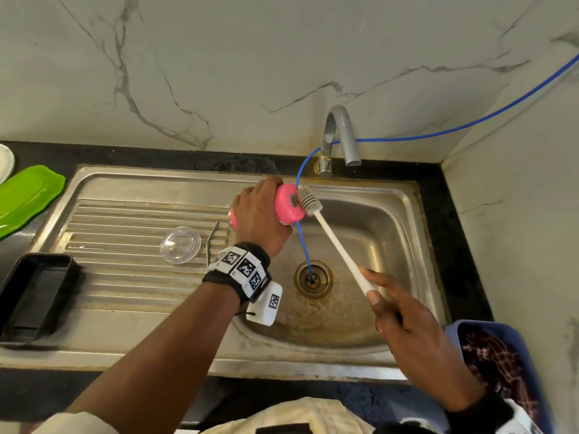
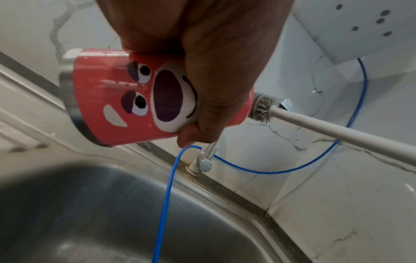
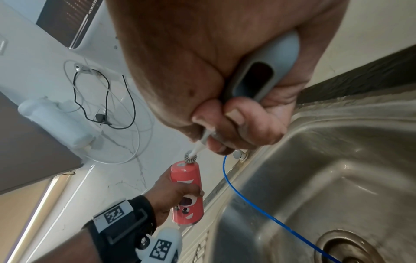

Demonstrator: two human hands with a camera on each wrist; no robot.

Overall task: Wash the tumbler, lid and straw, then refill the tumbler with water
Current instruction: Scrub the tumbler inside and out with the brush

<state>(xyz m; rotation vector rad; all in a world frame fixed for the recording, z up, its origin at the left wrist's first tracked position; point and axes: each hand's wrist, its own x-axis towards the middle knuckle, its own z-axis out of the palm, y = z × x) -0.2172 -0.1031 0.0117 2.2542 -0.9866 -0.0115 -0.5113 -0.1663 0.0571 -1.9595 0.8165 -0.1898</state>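
My left hand (image 1: pixel 260 214) grips a pink tumbler (image 1: pixel 289 203) with a cartoon face (image 2: pixel 157 99), held on its side above the sink's left rim, mouth toward the basin. My right hand (image 1: pixel 404 321) holds the handle of a white bottle brush (image 1: pixel 340 249); its grey bristle head (image 1: pixel 308 200) sits at the tumbler's mouth (image 2: pixel 261 110). The clear lid (image 1: pixel 180 244) lies on the drainboard, and a bent metal straw (image 1: pixel 211 242) lies just to its right. In the right wrist view, fingers and thumb curl around the brush handle (image 3: pixel 258 78).
The steel sink (image 1: pixel 401 245) has a drain (image 1: pixel 313 278) with a blue hose (image 1: pixel 302 242) running into it. A tap (image 1: pixel 340 136) stands at the back. A black tray (image 1: pixel 34 292) and green tray (image 1: pixel 28 195) sit left; a blue basket (image 1: pixel 501 371) sits right.
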